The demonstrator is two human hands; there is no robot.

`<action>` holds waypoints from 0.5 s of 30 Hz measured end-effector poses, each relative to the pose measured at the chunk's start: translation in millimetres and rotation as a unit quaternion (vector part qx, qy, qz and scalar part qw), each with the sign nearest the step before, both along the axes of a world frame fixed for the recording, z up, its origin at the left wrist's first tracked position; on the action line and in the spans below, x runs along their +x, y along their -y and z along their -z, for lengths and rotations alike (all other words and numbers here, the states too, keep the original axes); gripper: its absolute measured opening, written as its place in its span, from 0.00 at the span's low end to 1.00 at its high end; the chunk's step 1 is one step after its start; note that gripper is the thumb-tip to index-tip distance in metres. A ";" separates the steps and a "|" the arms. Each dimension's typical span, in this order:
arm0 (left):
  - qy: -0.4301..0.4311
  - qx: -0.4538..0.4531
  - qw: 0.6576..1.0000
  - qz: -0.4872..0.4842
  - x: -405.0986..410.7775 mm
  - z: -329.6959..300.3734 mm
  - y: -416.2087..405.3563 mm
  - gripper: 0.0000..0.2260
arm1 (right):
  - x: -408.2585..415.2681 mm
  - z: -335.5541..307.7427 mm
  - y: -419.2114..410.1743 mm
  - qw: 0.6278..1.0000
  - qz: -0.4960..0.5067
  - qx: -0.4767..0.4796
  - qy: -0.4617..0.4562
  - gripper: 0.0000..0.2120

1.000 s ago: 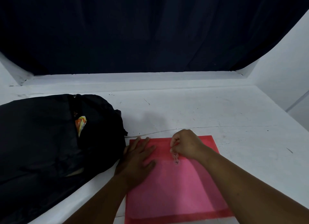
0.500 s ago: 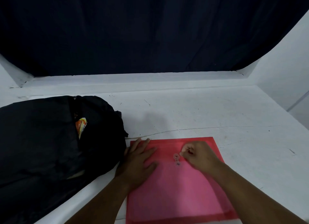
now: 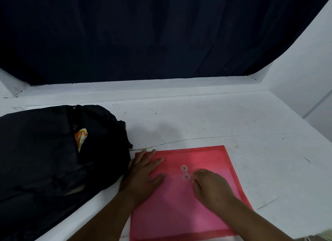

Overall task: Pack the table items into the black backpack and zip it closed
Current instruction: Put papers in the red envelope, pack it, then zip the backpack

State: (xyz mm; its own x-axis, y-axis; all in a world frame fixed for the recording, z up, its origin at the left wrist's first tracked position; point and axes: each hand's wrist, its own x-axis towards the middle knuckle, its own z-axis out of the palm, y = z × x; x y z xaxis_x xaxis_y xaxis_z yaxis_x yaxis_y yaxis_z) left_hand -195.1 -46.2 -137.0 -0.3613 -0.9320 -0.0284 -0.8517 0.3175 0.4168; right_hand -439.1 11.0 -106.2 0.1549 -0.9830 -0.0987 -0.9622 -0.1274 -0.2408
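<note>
A black backpack (image 3: pixel 45 160) lies on its side at the left of the white table (image 3: pixel 206 118). Its zip gapes, and an orange and yellow packet (image 3: pixel 81 138) shows inside. A red plastic folder (image 3: pixel 206 156) with two round string-tie buttons (image 3: pixel 185 172) lies flat in front of me, its left edge close to the bag. My left hand (image 3: pixel 145 172) presses flat on the folder's left part. My right hand (image 3: pixel 210 186) sits just right of the lower button, fingertips pinched together on the thin tie string, which is barely visible.
A dark curtain (image 3: pixel 161 34) hangs behind a raised white ledge (image 3: pixel 143 88) at the table's back. A white wall (image 3: pixel 305 70) rises at the right. A thin crack line (image 3: pixel 233 135) runs across the tabletop beyond the folder.
My right hand has circled from above the buttons, round their right side, down to beside the lower button. The left hand has stayed flat on the folder.
</note>
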 end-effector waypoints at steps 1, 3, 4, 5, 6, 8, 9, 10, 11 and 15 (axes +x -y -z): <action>0.000 0.002 1.000 -0.001 -0.1 0.2 0.1 0.26 | 3.9 -0.9 0.3 1.000 0.002 0.005 -0.013 0.12; 0.000 0.005 1.000 -0.003 -0.6 0.2 0.4 0.26 | 10.2 -3.2 1.5 0.999 0.002 0.013 -0.034 0.13; 0.001 0.005 1.000 -0.003 -0.7 0.3 0.5 0.26 | 12.7 -4.2 1.9 0.999 0.001 0.018 -0.035 0.13; 0.001 0.005 1.000 -0.003 -0.9 0.1 0.7 0.26 | 14.5 -5.3 2.1 0.999 0.001 0.022 -0.029 0.14; -0.001 0.004 1.000 -0.003 -1.5 -0.6 0.7 0.26 | 15.8 -6.4 2.2 0.999 -0.003 0.024 -0.021 0.14; -0.003 0.001 1.000 -0.005 -2.7 -1.5 1.4 0.26 | 17.1 -8.3 2.7 0.999 -0.018 0.023 -0.021 0.14; -0.002 0.000 1.000 -0.005 -3.1 -1.1 2.0 0.26 | 18.1 -9.9 3.2 0.999 -0.026 0.021 -0.026 0.13; -0.002 -0.003 1.000 -0.005 -3.0 -1.2 2.1 0.26 | 19.9 -11.7 3.7 0.999 -0.032 0.018 -0.031 0.13; -0.003 -0.004 1.000 -0.004 -2.7 -0.5 2.3 0.26 | 21.8 -12.8 4.3 0.999 -0.037 0.016 -0.031 0.13; -0.017 -0.019 1.000 -0.002 -1.7 1.7 2.5 0.26 | 27.6 -18.6 9.6 0.998 -0.058 -0.002 -0.002 0.08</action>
State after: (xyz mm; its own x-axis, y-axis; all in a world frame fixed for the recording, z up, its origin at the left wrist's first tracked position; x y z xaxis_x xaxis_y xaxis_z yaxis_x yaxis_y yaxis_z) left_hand -196.7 -48.7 -138.7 -0.3570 -0.9339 0.0198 -0.8388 0.3298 0.4332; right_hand -411.5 1.4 -87.5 0.2663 -0.9591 -0.0961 -0.9422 -0.2380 -0.2358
